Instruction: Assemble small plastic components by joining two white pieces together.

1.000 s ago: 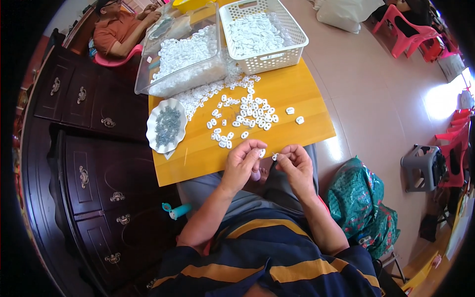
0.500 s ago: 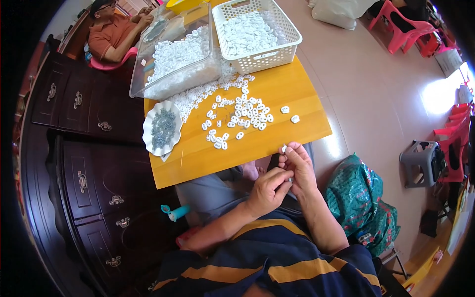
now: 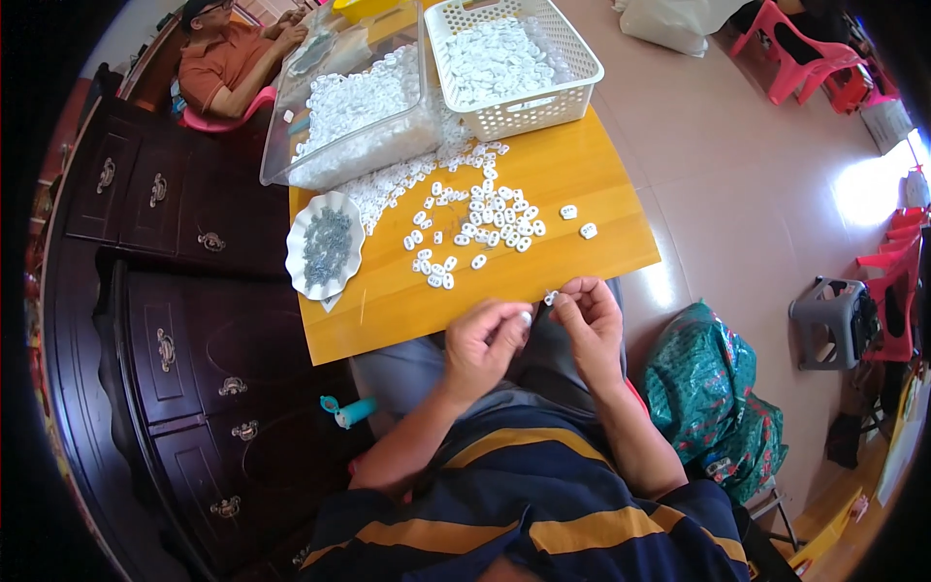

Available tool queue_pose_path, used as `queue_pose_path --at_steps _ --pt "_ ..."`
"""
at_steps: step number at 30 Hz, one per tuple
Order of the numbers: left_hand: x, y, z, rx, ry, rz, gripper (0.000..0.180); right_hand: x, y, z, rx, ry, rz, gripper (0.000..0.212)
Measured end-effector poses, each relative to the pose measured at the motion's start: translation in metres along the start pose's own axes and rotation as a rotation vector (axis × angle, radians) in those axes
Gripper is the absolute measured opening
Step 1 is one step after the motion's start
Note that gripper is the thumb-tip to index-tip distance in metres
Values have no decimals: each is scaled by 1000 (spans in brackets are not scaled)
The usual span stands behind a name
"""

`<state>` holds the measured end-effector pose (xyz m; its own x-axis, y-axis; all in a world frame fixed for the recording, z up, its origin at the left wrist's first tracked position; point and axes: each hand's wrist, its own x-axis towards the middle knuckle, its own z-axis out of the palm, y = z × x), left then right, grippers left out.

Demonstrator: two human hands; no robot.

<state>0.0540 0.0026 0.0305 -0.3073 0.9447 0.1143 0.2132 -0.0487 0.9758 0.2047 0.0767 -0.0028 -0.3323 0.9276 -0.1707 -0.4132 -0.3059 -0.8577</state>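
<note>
Left hand (image 3: 480, 347), center of frame, thumb and forefinger pinched on a white piece (image 3: 526, 318); piece sits at the fingertips, right side of that hand. Right hand (image 3: 593, 325), right of center, pinches a small piece (image 3: 551, 298) at its upper-left fingertips. Hands apart, near the bench (image 3: 572, 267) edge. Loose pieces (image 3: 502, 218) lie above both hands, upper center; dish (image 3: 297, 260) left of center.

left hand (image 3: 488, 344) pinches white piece (image 3: 526, 318), right hand (image 3: 592, 325) pinches second piece (image 3: 551, 298), hands apart; loose pieces (image 3: 493, 238), dish (image 3: 297, 254), bin (image 3: 369, 155), basket (image 3: 533, 114) on table (image 3: 572, 272)
</note>
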Motion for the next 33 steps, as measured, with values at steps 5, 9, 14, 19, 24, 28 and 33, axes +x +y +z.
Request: queue_pose_path --at_steps 5,9,14,19,24,28,33 --pt "12 -14 -15 -23 48 -75 15 -3 3 5 -238 -20 -94 6" --pt "12 -18 -9 -95 60 -117 15 -3 8 4 -279 -36 -97 6" --pt "11 -24 -10 -111 39 -116 14 -3 8 3 -330 -54 -76 7" --pt "13 -17 -10 -39 5 -60 13 -3 8 3 -338 -51 -71 8" --pt "16 -5 -14 122 -60 -29 14 -3 6 3 -365 -54 -69 7" --pt "19 -9 -10 120 -49 86 13 -4 5 4 -366 -76 -40 6" --pt "17 -5 -6 146 -49 72 12 -4 7 2 -215 -99 48 8"
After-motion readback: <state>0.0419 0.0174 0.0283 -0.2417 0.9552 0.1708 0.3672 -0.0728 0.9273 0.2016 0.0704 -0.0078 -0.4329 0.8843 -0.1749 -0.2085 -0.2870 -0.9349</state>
